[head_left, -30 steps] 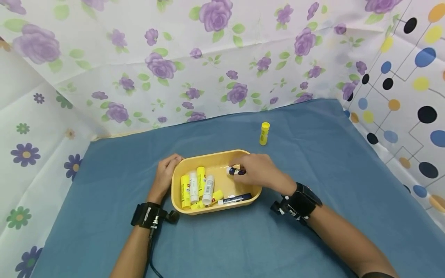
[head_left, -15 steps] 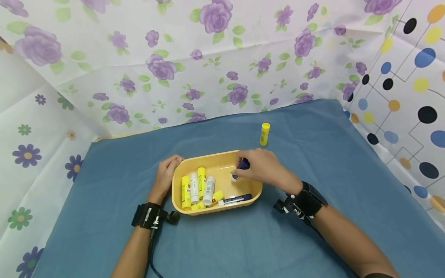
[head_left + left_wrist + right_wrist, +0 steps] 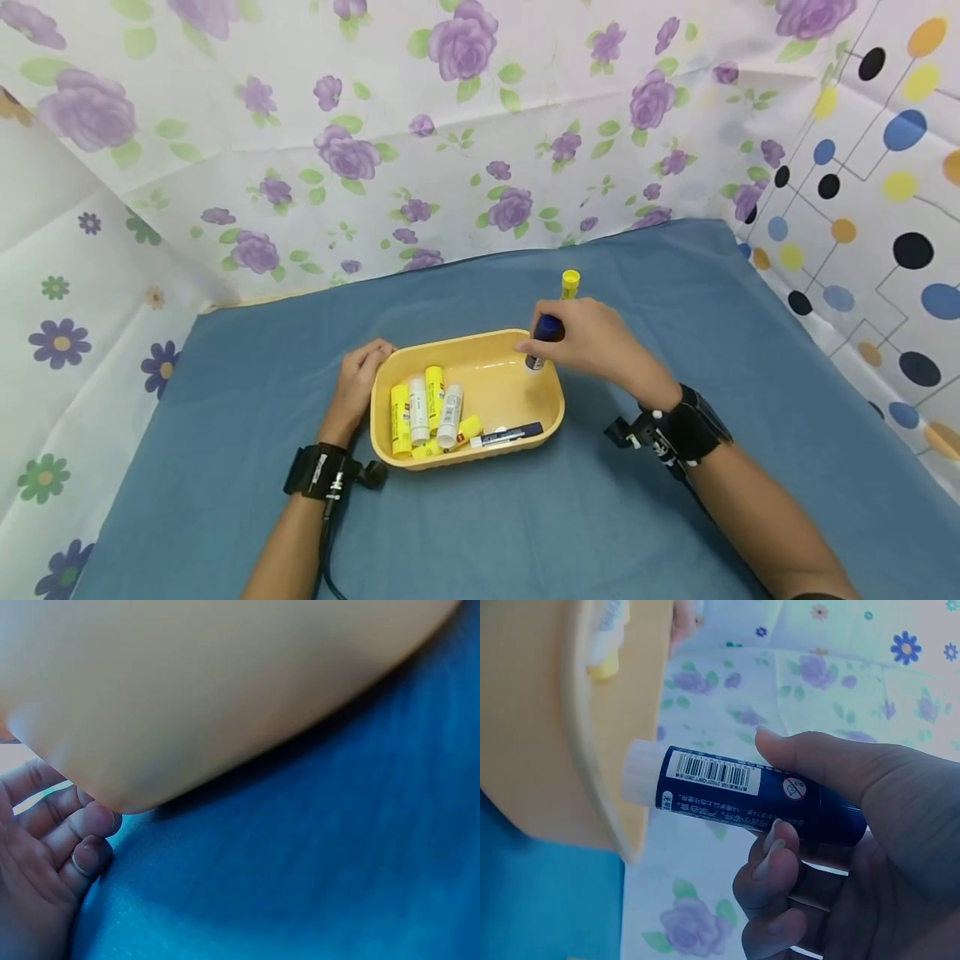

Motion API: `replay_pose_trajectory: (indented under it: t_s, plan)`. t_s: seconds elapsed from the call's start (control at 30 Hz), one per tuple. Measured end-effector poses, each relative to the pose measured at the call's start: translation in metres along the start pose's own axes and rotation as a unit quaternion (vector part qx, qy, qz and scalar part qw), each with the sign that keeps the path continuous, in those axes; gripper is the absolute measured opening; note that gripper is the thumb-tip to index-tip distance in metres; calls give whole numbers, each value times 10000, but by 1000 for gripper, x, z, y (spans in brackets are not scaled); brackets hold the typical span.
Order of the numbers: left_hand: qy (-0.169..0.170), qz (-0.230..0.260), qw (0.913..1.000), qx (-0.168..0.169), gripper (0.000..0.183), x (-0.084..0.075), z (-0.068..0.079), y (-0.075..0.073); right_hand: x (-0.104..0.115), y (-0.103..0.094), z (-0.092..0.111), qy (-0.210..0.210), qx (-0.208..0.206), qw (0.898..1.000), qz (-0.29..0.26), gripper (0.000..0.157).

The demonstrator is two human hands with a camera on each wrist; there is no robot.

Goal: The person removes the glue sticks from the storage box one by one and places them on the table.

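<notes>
My right hand [image 3: 592, 342] grips a dark blue glue stick [image 3: 548, 328] with a white end, just above the right rim of a yellow plastic basket [image 3: 487, 340]. The right wrist view shows the thumb and curled fingers around the glue stick [image 3: 727, 784], its barcode label facing the camera. My left hand [image 3: 356, 383] holds the basket's left end, fingers bent at its outer wall [image 3: 187, 697]. Inside, yellow glue sticks [image 3: 401, 417] and white glue sticks [image 3: 450, 415] crowd the left side. Another dark blue glue stick [image 3: 506, 435] lies along the front wall.
Behind my right hand a yellow glue stick [image 3: 570, 283] stands upright on the blue cloth [image 3: 480, 533], its lower part hidden. Floral sheets [image 3: 420, 167] rise at the back and left, and a dotted sheet [image 3: 900, 250] stands at the right.
My right hand has lifted the dark blue glue stick from the basket floor and carried it right, up to the rim. The left hand stays at the basket's left end.
</notes>
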State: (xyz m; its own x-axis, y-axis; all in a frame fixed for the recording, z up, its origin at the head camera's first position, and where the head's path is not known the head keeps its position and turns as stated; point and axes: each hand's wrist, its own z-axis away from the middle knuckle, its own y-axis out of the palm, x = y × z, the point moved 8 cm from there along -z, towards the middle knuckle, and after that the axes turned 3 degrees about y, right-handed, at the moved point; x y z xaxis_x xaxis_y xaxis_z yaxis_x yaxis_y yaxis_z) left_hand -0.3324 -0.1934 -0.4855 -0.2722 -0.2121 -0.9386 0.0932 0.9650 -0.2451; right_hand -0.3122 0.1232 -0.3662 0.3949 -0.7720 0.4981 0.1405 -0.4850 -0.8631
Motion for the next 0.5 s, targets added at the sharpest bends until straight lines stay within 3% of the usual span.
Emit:
replay_pose_trajectory:
  t_s: [0.27,0.5]
  plan:
    - [-97,-63,9999,33,37,-21,5,3,-12,-12,3,197,225,9995,84,27]
    - [-98,-109,9999,37,36,-34,7,5,-15,-25,7,134,142,9998,44,33]
